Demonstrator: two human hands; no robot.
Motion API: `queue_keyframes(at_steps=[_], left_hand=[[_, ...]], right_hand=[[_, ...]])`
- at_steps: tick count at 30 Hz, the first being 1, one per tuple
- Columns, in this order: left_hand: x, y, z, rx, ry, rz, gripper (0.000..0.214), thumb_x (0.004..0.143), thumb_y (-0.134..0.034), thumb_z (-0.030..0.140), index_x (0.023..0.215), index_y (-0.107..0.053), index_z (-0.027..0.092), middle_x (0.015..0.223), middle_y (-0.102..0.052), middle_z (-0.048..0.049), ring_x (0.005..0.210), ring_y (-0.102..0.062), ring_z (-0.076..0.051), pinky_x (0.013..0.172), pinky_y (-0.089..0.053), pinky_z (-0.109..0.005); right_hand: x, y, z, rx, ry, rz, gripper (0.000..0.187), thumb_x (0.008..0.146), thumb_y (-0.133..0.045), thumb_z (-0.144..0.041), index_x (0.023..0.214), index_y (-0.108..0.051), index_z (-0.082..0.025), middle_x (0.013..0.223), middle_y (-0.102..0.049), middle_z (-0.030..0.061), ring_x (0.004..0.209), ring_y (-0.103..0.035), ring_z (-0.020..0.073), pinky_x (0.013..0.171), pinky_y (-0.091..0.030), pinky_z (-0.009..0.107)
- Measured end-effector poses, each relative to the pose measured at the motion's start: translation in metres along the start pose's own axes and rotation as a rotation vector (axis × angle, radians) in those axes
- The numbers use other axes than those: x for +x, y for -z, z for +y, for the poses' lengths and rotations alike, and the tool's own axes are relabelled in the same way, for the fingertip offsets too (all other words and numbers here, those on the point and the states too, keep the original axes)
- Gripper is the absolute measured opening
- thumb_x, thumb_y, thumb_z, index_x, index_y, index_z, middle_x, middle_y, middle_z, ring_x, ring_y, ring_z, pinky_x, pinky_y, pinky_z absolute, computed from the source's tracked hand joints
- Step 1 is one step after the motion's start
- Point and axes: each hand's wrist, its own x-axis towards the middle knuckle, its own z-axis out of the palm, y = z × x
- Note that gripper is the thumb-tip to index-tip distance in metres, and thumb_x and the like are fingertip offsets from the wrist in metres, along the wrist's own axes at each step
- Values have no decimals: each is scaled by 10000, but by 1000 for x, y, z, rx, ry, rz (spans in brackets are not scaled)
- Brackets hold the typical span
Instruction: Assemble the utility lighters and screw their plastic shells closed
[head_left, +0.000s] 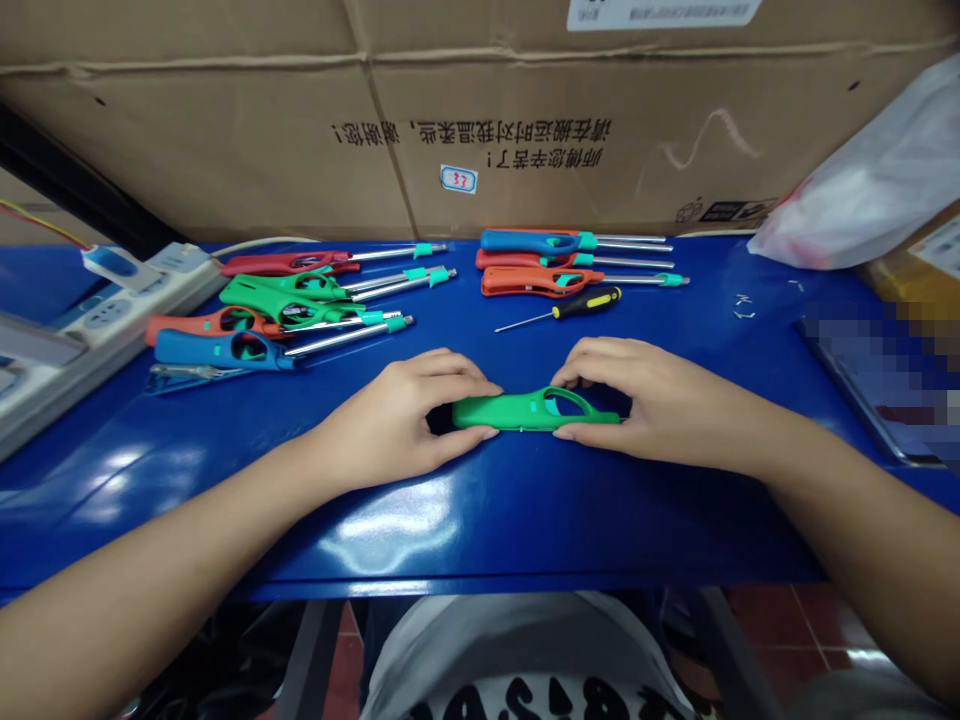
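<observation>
A green lighter body (499,411) with a looped trigger guard lies at the middle of the blue table. Its left end is gripped between the thumb and fingers of my left hand (409,410). Around the trigger end, my right hand (645,400) closes with thumb in front and fingers behind. The metal tube is mostly hidden by that hand. Just beyond lies a screwdriver (589,304) with a yellow and black handle. Behind it are several long-necked lighters, among them an orange one (536,281) and a blue one (529,241).
More lighters, including a blue one (217,349), lie at the back left beside a white power strip (112,320). A cardboard box (262,150) stands along the back. Small metal bits (743,306), a plastic bag (862,180) and a dark flat device (862,390) are at right.
</observation>
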Motion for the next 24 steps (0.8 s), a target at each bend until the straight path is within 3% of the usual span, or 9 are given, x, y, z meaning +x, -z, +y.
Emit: queue_keyframes(at_steps=[24], left_hand=[[0, -4, 3, -37, -40, 27, 290, 894, -768, 242, 1162, -742, 135, 1069, -738, -94, 983, -681, -190, 899, -567, -319]], right_hand=[[-5, 7, -6, -103, 33, -11, 205, 886, -683, -397, 998, -654, -229, 979, -668, 10, 921, -625, 214, 837, -401, 379]])
